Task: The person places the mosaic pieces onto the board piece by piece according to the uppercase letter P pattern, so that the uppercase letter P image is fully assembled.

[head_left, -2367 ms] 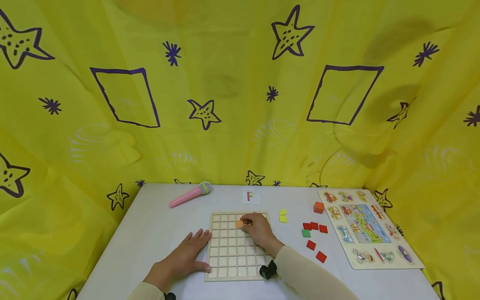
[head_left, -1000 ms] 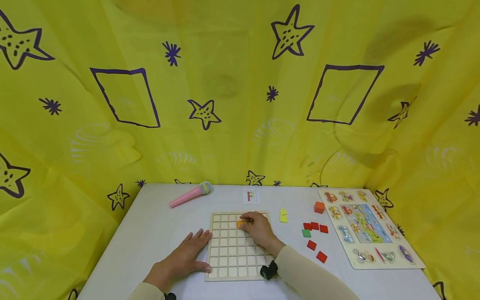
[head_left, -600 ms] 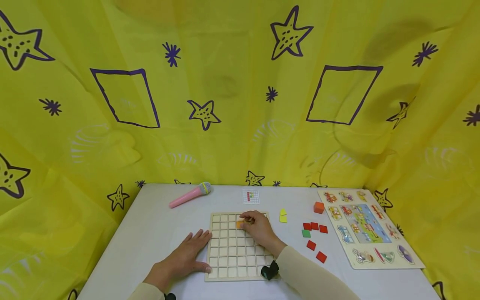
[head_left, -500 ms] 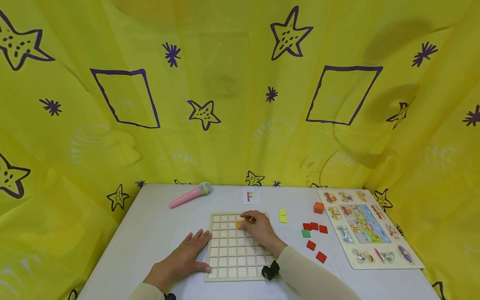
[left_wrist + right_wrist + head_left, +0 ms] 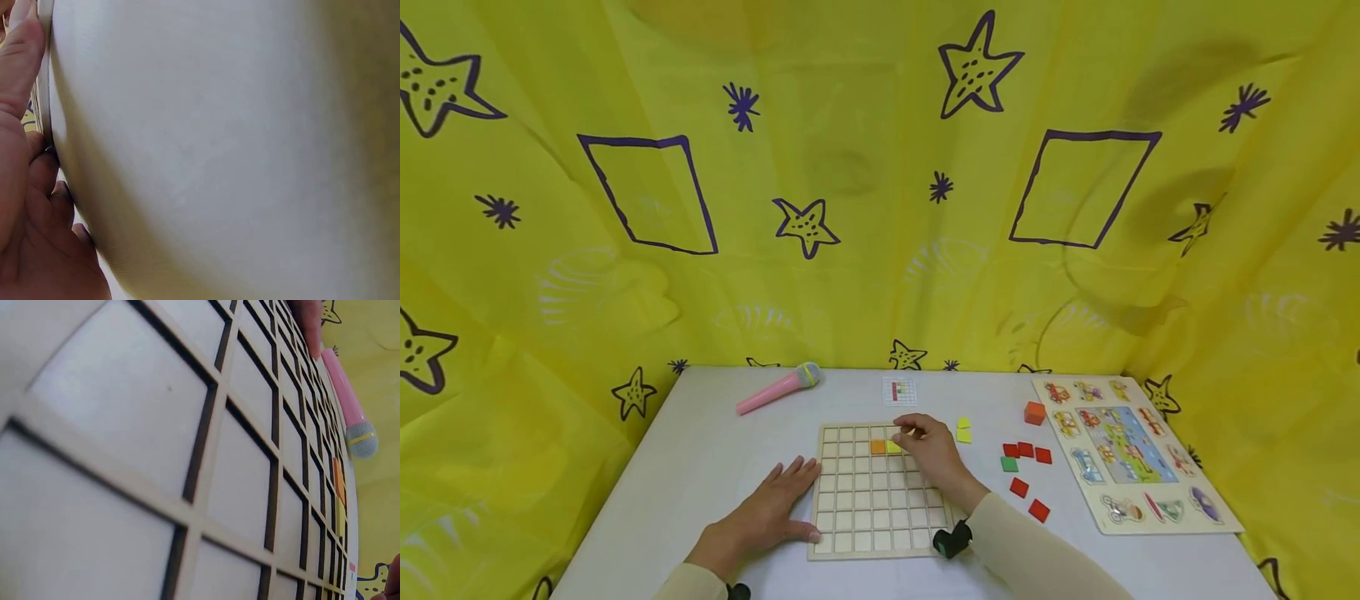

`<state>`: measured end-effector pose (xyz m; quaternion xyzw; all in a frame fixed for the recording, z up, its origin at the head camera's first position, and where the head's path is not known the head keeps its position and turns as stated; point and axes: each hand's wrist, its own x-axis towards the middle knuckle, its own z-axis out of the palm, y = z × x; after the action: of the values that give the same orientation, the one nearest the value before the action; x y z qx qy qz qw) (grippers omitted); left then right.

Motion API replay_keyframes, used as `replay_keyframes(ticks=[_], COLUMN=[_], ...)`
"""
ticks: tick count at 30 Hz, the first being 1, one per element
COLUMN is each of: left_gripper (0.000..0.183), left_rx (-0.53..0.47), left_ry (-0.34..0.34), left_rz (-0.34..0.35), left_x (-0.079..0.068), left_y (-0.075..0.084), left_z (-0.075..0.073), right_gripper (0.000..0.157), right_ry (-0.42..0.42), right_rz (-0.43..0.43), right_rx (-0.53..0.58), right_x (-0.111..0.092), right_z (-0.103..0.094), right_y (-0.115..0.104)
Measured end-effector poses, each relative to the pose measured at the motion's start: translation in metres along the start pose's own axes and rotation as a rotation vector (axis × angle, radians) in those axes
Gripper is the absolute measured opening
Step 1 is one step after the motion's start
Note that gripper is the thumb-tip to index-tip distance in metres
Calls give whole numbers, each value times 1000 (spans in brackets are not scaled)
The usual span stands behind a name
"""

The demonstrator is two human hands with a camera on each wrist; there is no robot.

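In the head view a wooden grid board [image 5: 831, 550] lies flat on the table. An orange tile [image 5: 878, 447] and a yellow tile [image 5: 892, 447] sit side by side in its second row from the far edge. My right hand [image 5: 936, 450] is over the board just right of the yellow tile, with thumb and index fingertip apart; I see nothing held between them. Its palm side is hidden. My left hand [image 5: 775, 504] rests at the board's left edge, fingers extended and thumb at the near corner. In the left wrist view, the left hand [image 5: 31, 206] touches the board's side.
A small grid card [image 5: 898, 392] lies beyond the board, and a pink microphone [image 5: 775, 392] at far left. Rightward are yellow pieces [image 5: 963, 434], several red tiles [image 5: 1039, 510], a green tile [image 5: 1009, 464], an orange-red cube [image 5: 1034, 412] and a picture puzzle [image 5: 1138, 517].
My right hand has shifted slightly right and away from the orange tile, and the yellow tile beside it now shows fully. My left hand has stayed in place.
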<state>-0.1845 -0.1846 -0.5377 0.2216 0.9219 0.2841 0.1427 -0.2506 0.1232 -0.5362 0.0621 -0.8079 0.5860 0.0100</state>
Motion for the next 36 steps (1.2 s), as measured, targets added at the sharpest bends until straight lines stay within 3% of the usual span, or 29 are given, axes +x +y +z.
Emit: replay_keyframes(ticks=[6, 13, 18, 24, 36], left_gripper=[109, 109, 110, 109, 110], left_rx=[-60, -45, -54, -65, -66], left_ry=[7, 6, 11, 15, 12], left_rz=[-41, -53, -41, 7, 23], left_x=[-1, 2, 1, -1, -1], left_y=[1, 0, -1, 0, 0], left_z=[-2, -2, -2, -3, -1], right_gripper=[24, 25, 27, 31, 36], right_ry=[37, 102, 143, 147, 173], right_rz=[26, 21, 12, 58, 122], right_rx=[-19, -82, -90, -127, -164], right_x=[-5, -12, -21, -37, -78], right_z=[-15, -38, -58, -88, -142], right_y=[-2, -2, 0, 7, 23])
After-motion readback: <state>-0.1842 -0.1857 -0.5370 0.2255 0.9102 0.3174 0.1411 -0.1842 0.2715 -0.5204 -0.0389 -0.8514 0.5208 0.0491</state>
